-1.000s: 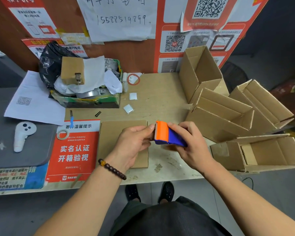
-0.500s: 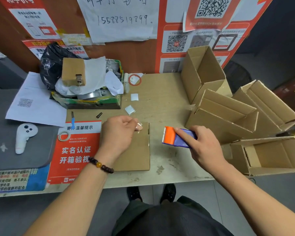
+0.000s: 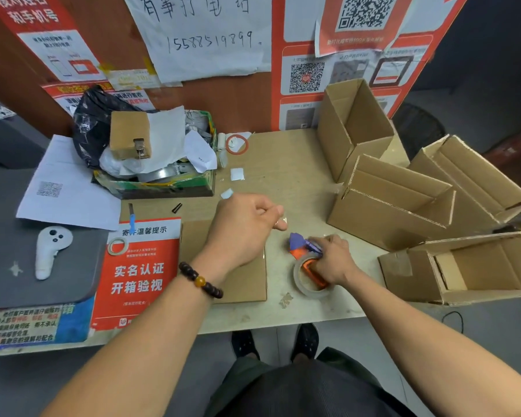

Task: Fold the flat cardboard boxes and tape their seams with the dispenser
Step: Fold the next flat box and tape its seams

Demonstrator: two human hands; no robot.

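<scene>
Head view: flat cardboard box [image 3: 247,284] half-hidden.

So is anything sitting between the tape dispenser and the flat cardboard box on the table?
Nothing visible does. The right hand holds the tape dispenser on the table just right of the flat cardboard box, with only bare tabletop between them. The left hand hovers above the box, pinching what looks like a tape end.
</scene>
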